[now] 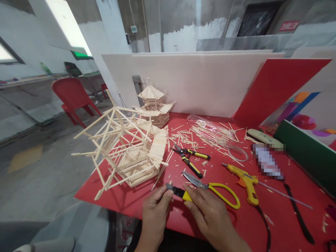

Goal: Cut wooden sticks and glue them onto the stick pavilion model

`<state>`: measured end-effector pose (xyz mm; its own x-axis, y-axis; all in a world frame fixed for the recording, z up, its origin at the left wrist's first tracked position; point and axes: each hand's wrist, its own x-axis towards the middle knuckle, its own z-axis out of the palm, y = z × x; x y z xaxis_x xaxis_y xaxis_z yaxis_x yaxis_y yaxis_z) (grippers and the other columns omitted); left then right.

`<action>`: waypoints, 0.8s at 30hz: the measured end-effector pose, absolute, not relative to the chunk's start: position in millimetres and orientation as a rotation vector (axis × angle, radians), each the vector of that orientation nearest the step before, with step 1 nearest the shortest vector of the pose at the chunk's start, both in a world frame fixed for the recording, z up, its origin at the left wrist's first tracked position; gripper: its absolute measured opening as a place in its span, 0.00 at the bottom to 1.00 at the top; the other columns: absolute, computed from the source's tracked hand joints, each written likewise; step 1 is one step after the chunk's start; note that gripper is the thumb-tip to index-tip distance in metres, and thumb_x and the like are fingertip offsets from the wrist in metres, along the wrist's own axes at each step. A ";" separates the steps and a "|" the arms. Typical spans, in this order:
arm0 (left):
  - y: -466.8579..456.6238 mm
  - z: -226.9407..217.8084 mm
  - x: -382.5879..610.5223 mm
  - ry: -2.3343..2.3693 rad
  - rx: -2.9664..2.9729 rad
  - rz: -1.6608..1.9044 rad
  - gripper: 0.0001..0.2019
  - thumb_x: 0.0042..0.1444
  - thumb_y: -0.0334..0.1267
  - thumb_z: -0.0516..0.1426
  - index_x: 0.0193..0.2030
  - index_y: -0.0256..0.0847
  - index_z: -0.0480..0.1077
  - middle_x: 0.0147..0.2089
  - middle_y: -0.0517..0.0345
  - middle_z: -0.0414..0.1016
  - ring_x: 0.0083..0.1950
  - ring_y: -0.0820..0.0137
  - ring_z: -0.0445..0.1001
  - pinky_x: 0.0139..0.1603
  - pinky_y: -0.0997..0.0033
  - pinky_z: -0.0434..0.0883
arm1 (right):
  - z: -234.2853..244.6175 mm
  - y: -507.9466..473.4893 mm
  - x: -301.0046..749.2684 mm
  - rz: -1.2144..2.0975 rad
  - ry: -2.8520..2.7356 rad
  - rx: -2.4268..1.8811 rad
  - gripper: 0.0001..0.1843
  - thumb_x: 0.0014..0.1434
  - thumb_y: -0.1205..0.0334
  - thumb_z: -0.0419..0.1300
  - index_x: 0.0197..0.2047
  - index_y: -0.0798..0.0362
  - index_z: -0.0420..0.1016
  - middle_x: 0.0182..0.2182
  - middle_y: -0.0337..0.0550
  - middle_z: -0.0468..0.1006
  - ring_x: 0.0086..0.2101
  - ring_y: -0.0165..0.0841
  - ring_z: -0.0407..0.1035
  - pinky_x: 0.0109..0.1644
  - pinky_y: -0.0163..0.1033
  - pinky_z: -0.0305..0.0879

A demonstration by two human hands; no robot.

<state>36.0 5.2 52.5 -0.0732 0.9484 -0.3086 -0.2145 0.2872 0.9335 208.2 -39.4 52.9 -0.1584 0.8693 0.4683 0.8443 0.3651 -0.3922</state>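
Head view: cutter (179, 191) lies sideways over the surface (126, 203), tip leftward
Right hand (208, 211): gripping the cutter
Left hand (156, 204): closed around stick (170, 182) at the tip, nearer it

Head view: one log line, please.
right hand: grips yellow-black tool; left hand: at its metal end; near: yellow-handled scissors; beyond: stick model

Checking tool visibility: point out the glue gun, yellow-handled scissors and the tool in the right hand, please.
Glue gun (247, 180): head view, on its yellow body.
Yellow-handled scissors (211, 186): head view, handle base.
Yellow-and-black hand tool (179, 192): head view, black section.
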 end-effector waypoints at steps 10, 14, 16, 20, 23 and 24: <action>2.7 50.7 35.0 1.264 0.818 1.165 0.18 0.40 0.49 0.71 0.34 0.39 0.84 0.31 0.54 0.81 0.32 0.68 0.73 0.34 0.73 0.72 | 56.4 -40.8 207.5 -0.045 -2.004 -1.460 0.19 0.70 0.57 0.51 0.61 0.52 0.67 0.38 0.48 0.79 0.35 0.37 0.75 0.36 0.40 0.69; 0.3 49.7 35.1 1.256 0.809 1.182 0.16 0.40 0.49 0.71 0.31 0.38 0.83 0.27 0.57 0.77 0.27 0.73 0.69 0.29 0.77 0.69 | 56.6 -40.5 207.8 -0.090 -2.024 -1.434 0.19 0.69 0.59 0.52 0.61 0.53 0.65 0.34 0.46 0.77 0.33 0.37 0.73 0.35 0.39 0.67; -0.5 50.2 35.6 1.251 0.794 1.191 0.16 0.40 0.49 0.71 0.29 0.37 0.82 0.25 0.59 0.74 0.25 0.75 0.66 0.26 0.79 0.67 | 55.9 -40.8 208.1 -0.137 -2.027 -1.432 0.20 0.68 0.60 0.53 0.62 0.54 0.65 0.35 0.47 0.77 0.34 0.37 0.72 0.36 0.40 0.66; -1.2 52.1 37.8 1.251 0.754 1.191 0.18 0.38 0.50 0.72 0.26 0.36 0.79 0.21 0.63 0.68 0.22 0.79 0.61 0.21 0.81 0.62 | 55.6 -40.8 208.1 -0.219 -2.026 -1.404 0.18 0.68 0.60 0.54 0.59 0.55 0.67 0.35 0.48 0.77 0.34 0.37 0.71 0.37 0.40 0.64; -0.8 52.0 38.8 1.261 0.740 1.187 0.18 0.37 0.50 0.72 0.24 0.36 0.78 0.20 0.64 0.66 0.21 0.80 0.60 0.20 0.82 0.60 | 56.0 -40.2 208.2 -0.276 -2.021 -1.379 0.18 0.68 0.61 0.54 0.58 0.56 0.68 0.35 0.49 0.77 0.34 0.38 0.71 0.36 0.40 0.63; -0.6 51.5 38.8 1.261 0.740 1.183 0.18 0.38 0.50 0.72 0.24 0.36 0.78 0.20 0.64 0.66 0.21 0.80 0.60 0.20 0.82 0.60 | 56.0 -40.1 208.3 -0.286 -2.025 -1.377 0.18 0.68 0.61 0.54 0.58 0.56 0.69 0.34 0.49 0.76 0.34 0.38 0.71 0.36 0.41 0.63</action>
<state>38.8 -0.6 51.5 -0.1029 0.9434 -0.3152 -0.2546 0.2813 0.9252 208.3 -40.1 56.0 -0.2247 0.7441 0.6292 0.8893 0.4206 -0.1798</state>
